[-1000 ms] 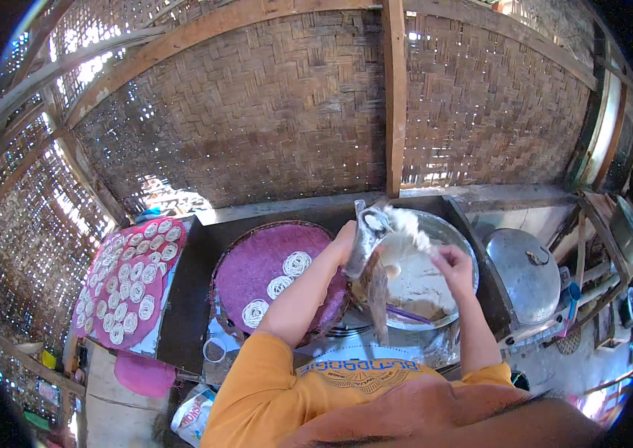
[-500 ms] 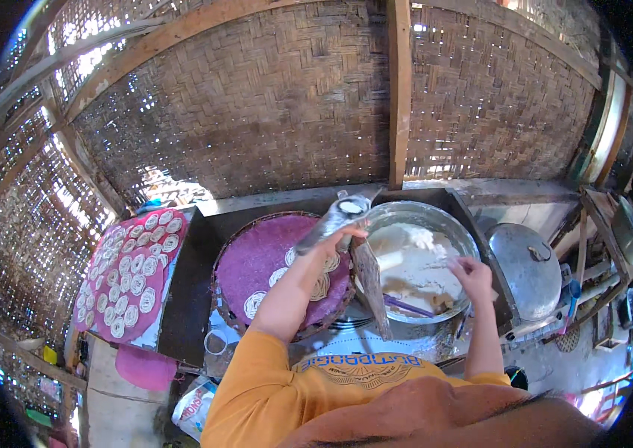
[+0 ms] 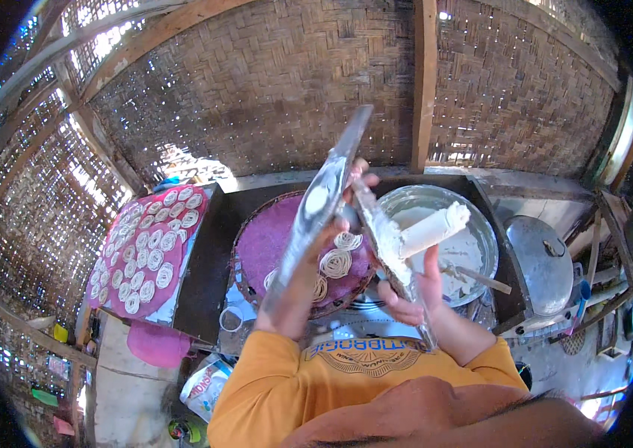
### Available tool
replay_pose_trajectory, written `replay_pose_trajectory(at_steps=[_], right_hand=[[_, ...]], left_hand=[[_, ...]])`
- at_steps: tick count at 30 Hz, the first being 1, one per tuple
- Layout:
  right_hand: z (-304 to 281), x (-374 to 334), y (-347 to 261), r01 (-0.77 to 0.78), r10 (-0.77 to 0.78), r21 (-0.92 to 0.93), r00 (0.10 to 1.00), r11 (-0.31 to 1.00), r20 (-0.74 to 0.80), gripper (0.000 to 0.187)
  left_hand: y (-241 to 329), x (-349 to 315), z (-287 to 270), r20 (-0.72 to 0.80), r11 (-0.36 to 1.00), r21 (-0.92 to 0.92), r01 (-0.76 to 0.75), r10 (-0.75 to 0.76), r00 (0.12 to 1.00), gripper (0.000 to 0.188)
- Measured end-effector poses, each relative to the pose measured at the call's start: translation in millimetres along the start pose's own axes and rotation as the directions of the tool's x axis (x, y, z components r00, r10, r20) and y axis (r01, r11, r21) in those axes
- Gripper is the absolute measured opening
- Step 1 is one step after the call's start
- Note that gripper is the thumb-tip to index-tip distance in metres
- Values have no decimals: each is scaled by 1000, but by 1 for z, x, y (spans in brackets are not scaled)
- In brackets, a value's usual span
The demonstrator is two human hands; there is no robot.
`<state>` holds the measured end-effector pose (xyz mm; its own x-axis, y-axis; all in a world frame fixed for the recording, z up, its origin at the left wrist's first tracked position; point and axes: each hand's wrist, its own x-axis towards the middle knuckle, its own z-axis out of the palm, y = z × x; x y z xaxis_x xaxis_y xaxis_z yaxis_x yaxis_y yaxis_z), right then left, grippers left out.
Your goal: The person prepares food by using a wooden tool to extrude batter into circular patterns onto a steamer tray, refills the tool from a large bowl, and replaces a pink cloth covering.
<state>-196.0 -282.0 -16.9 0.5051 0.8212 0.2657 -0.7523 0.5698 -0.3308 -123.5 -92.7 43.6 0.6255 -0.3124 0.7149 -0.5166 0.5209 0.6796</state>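
My left hand [image 3: 328, 237] is closed around a long metal press piece [image 3: 318, 200] with a round opening; part of that hand is hidden behind it, and the piece is blurred. I cannot tell whether my upper left fingertips also touch the wooden plunger board [image 3: 384, 231]. My right hand [image 3: 428, 291] grips that board near its lower end, fingers curled round the edge and thumb up. From the board's face juts a white-coated cylinder [image 3: 433, 231], angled over the middle of the metal basin [image 3: 421, 197].

With the 2 pieces tilted in the air, I'd say a firm right grip matters most, as the cylinder probably pulls the board to 1 side. Holding its coated end within the basin's rim should let loose bits drop onto the white dough [image 3: 469, 257] there, where a stick [image 3: 487, 279] crosses the lower right rim. My left side calls for care too: the metal piece is in front of the round tray [image 3: 268, 235], with at least 4 noodle nests [image 3: 335, 263] towards that tray's right and lower edges, so I'd keep its lower end high enough not to smear them.
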Motion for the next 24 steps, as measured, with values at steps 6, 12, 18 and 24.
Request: replay_pose_trajectory(at_steps=[6,12,18,24], right_hand=[[18,3,-25,165,-267,-602,960,781,-83,83],[53,16,-21,144,-523,-931,850,335,-57,99],[34,13,-15,81,-531,-976,828,-203,179,94],[59,14,-7,68,-202,-603,907,-795,368,88]], left_hand=[[22,-66,-24,-68,852,404,333,-335,940,62],[42,-81,-8,-215,414,864,286,-211,954,47],[31,-94,-12,-142,213,962,173,-150,978,40],[35,-101,-2,-290,82,947,312,-208,934,31]])
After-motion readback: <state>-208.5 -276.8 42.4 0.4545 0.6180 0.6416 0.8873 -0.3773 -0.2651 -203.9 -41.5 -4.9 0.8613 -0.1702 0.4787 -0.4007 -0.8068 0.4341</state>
